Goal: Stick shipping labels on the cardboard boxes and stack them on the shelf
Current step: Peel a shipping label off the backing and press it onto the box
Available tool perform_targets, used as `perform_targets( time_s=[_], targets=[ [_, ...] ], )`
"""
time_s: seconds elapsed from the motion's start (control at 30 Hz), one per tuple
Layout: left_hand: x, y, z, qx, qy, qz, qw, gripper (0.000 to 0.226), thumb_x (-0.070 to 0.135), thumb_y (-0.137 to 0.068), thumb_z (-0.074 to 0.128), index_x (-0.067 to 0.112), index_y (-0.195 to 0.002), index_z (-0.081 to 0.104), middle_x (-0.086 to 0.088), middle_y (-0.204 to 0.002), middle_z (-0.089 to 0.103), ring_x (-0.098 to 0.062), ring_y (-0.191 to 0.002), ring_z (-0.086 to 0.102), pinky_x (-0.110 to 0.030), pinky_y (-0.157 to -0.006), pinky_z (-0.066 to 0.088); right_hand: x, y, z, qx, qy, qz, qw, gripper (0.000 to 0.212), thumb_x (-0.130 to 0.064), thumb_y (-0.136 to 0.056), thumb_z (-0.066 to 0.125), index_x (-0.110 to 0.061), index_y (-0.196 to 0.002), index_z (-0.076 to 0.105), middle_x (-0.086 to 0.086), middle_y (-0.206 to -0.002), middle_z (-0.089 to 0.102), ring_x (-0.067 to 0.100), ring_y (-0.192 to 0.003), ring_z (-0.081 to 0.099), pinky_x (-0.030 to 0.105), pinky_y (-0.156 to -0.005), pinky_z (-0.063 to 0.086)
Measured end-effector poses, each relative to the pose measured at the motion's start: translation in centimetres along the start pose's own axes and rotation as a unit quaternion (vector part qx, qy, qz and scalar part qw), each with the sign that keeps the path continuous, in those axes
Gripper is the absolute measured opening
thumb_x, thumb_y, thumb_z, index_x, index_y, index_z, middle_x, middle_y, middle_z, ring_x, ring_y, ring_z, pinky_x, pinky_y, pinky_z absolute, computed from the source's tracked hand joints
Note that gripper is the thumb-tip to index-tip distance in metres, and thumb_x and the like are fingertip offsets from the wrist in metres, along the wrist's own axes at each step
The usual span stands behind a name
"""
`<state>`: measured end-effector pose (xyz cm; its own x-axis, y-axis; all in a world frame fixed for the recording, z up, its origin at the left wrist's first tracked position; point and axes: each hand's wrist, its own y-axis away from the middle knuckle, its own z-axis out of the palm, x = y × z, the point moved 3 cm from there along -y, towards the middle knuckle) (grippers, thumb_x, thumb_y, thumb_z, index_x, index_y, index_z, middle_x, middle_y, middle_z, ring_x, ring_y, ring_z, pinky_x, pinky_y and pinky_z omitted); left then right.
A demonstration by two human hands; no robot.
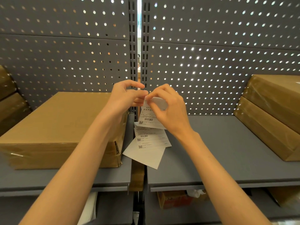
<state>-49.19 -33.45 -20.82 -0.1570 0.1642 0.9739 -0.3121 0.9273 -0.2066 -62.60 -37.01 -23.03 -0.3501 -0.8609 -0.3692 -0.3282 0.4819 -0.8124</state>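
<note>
Fingers [146, 95] pinch label [148, 118] (top corner).

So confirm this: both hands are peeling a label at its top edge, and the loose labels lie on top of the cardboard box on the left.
Not quite. The head view shows both hands, left and right, pinching the label at its top edge, but the loose labels lie on the shelf beside the cardboard box, not on it.

left shelf [65, 177]: cardboard box [61, 125] fills it to its right edge | far left edge: two stacked boxes [9, 98] | right shelf [219, 153]: stack of two boxes [272, 114] at right edge | shipping labels [151, 142] at right shelf's left edge, over the gap | pegboard [211, 54] behind | lower shelf: carton [175, 200] beneath
</note>
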Motion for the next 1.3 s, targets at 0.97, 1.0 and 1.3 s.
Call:
perform_targets(
  time_s=[0.97, 1.0, 1.3],
  targets=[
    [-1.1, -0.5, -0.1, 0.011, -0.141, 0.108, 0.984, 0.016, 0.004, -0.085, 0.063, 0.015, -0.095, 0.069, -0.003, -0.082, 0.063, -0.019, -0.080, 0.062, -0.030, -0.078, 0.054, -0.2, 1.0, -0.9, -0.009, 0.042, -0.015, 0.999, 0.004, -0.012, -0.080, 0.067, -0.015, -0.083, 0.069, -0.001, -0.089, 0.068, 0.018, -0.092, 0.060, 0.026, -0.087, 0.036],
    [-1.2, -0.6, -0.1, 0.020, -0.149, 0.112, 0.982, 0.015, 0.005, -0.085, 0.063, 0.017, -0.093, 0.069, -0.002, -0.081, 0.064, -0.021, -0.081, 0.063, -0.033, -0.079, 0.054, -0.2, 1.1, -1.0, -0.010, 0.042, -0.014, 0.999, 0.004, -0.013, -0.080, 0.067, -0.015, -0.083, 0.069, -0.001, -0.088, 0.068, 0.018, -0.092, 0.059, 0.026, -0.087, 0.036],
    [-1.8, -1.2, 0.5, 0.064, -0.219, 0.130, 0.965, 0.014, 0.014, -0.092, 0.056, 0.009, -0.096, 0.068, 0.008, -0.074, 0.060, -0.003, -0.065, 0.055, -0.017, -0.061, 0.047, -0.3, 2.1, -1.8, -0.001, 0.046, 0.003, 0.999, 0.003, -0.017, -0.082, 0.066, -0.019, -0.082, 0.068, -0.008, -0.086, 0.067, 0.016, -0.093, 0.054, 0.028, -0.088, 0.034]
  ],
)
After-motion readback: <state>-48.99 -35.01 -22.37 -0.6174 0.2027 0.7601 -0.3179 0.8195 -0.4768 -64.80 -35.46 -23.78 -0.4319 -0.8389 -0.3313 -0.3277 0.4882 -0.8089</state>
